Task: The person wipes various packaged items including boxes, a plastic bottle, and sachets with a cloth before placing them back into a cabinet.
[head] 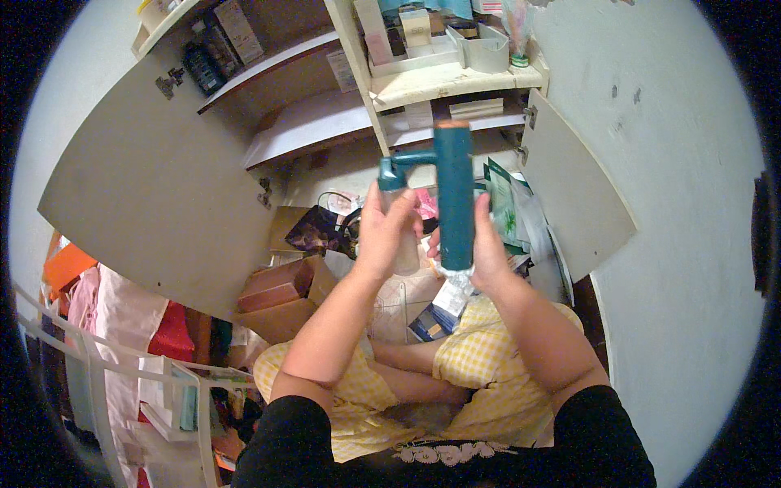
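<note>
My left hand (387,232) is closed round a clear bottle (407,253) with a dark green pump top (392,174). In my right hand (485,250) is a dark green cylinder (454,195) with an orange-brown top end, held upright, with crinkled clear plastic (459,279) at its lower end. The pump's spout reaches across to the cylinder's side; whether they touch I cannot tell. Below my hands, a dark blue packet (434,323) lies by my crossed legs, near a pale patterned surface.
Open cabinet doors stand at left (152,195) and right (576,201). Cardboard boxes (284,299) sit at the lower left of the cabinet, green packets (506,204) lean at its right. Shelves above (299,137) hold bottles and boxes. A white rack (146,360) is at the far left.
</note>
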Action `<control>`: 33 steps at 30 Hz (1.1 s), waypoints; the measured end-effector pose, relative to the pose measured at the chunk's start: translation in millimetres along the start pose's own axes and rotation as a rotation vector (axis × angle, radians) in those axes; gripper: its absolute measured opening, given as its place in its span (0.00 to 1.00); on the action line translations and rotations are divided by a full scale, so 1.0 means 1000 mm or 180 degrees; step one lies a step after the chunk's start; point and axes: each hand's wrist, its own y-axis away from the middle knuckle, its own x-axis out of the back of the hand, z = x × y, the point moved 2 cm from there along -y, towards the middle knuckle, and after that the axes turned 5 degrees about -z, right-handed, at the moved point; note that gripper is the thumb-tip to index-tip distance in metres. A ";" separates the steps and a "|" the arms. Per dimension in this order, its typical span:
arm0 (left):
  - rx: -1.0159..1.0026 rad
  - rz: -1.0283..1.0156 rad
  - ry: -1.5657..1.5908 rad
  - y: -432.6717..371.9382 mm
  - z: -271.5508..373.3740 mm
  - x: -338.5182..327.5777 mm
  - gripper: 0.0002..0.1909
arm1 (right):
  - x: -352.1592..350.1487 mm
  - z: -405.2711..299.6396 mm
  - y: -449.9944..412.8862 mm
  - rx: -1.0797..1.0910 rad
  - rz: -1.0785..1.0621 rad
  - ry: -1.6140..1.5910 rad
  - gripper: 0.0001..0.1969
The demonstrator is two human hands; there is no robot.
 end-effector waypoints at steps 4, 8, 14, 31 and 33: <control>0.0001 0.0431 0.0405 -0.009 0.007 0.017 0.10 | -0.001 0.009 0.001 0.0143 -0.0191 0.0517 0.26; 0.0015 0.0332 0.0392 -0.013 0.006 0.022 0.12 | -0.001 0.007 0.001 0.0298 -0.0059 0.0748 0.16; 0.0729 -0.0250 -0.1465 -0.023 0.000 0.060 0.22 | 0.007 0.017 -0.007 0.0376 0.0232 0.1258 0.14; 0.0379 -0.0745 -0.0775 -0.003 -0.059 0.003 0.28 | 0.022 0.038 -0.014 0.1460 0.1215 0.2937 0.22; 0.0522 -0.0866 -0.0761 -0.005 -0.065 0.006 0.34 | 0.022 0.038 -0.012 0.1547 0.1140 0.3078 0.23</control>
